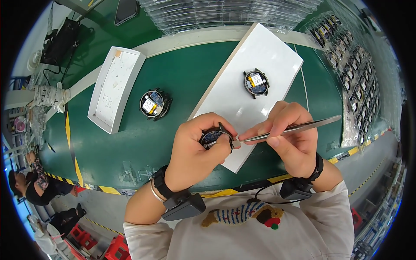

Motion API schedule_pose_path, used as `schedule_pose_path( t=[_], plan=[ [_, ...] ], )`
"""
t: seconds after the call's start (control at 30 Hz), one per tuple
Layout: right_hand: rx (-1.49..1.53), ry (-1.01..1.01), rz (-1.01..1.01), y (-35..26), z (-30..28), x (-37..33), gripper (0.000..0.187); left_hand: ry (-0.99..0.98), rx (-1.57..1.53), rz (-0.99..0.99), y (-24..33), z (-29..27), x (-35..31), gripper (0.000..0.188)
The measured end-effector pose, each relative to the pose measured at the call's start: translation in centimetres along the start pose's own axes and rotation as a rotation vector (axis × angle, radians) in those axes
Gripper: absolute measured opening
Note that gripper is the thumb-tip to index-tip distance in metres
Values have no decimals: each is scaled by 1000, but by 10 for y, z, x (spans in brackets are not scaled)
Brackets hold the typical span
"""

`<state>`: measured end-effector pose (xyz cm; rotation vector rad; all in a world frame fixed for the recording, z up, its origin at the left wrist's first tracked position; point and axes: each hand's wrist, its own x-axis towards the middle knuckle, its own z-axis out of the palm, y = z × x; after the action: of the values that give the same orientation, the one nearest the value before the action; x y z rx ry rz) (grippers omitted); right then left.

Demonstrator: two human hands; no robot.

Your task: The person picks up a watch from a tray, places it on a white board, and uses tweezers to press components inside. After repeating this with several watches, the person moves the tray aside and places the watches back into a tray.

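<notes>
My left hand [195, 149] is closed round an opened watch case [211, 138], its dark circuit board partly covered by my fingers. In my right hand [297, 141] a pair of metal tweezers [312, 125] is gripped, the tips pointing left. Those tips meet a small pale piece [236, 144] at the edge of the watch case, beside my left thumb; what the piece is I cannot make out. Another opened watch case [256, 82] with a yellow and white battery lies on a white board [277, 54]. Further left, more watch cases [151, 105] seem stacked on the green table.
A shallow white box [100, 119] stands at the left on the green table [182, 65]. Clear plastic trays [225, 15] are piled at the back. Along the right side a tray of watch parts [353, 82] stretches. A phone [126, 12] lies at the far left; people sit beyond.
</notes>
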<state>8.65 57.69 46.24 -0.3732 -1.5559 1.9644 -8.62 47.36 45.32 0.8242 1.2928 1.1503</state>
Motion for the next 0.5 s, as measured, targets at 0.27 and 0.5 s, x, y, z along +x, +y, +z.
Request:
schedule_pose_path(
  t=[0.27, 0.5],
  plan=[
    [-23, 67, 16, 5, 3, 0, 8, 9, -292, -23, -4, 6, 1, 22],
    [-131, 38, -33, 7, 1, -1, 8, 8, -260, 4, -7, 7, 0, 24]
  ],
)
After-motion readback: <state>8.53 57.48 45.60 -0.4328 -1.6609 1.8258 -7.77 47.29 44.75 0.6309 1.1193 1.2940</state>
